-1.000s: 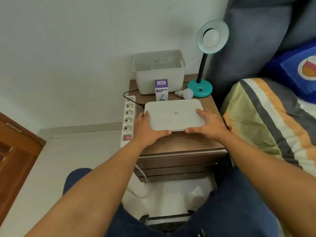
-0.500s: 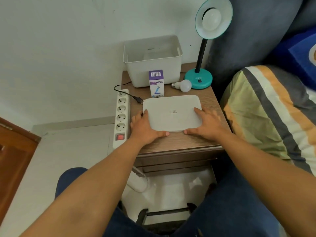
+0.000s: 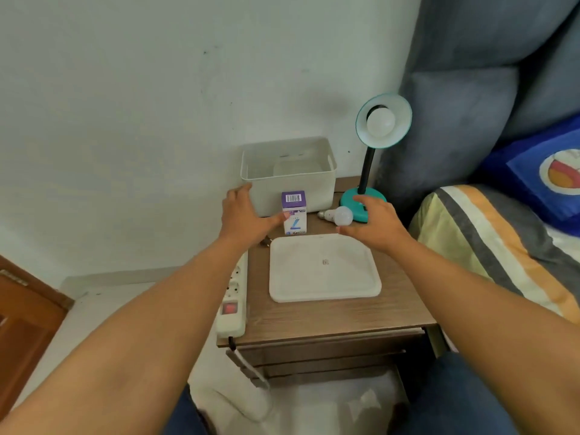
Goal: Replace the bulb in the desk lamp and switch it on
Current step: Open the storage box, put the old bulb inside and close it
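Observation:
A teal desk lamp (image 3: 366,171) stands at the back right of the wooden bedside table (image 3: 329,318), its shade facing me with a white bulb (image 3: 380,122) screwed in. A loose white bulb (image 3: 338,215) lies beside the lamp's base. A purple and white bulb box (image 3: 294,212) stands upright in front of a white bin (image 3: 287,174). My left hand (image 3: 246,216) hovers open by the bin's left corner, thumb near the box. My right hand (image 3: 375,224) hovers open over the lamp's base and the loose bulb, holding nothing.
A white lid (image 3: 323,268) lies flat on the table's middle. A white power strip (image 3: 233,296) with a red switch runs along the table's left edge, a black plug beside it. A striped bedcover (image 3: 502,246) and grey headboard are on the right. A wooden door is at the lower left.
Both hands have let go of the white lid, which now lies on the table, and have moved forward toward the bin, the box and the lamp's base.

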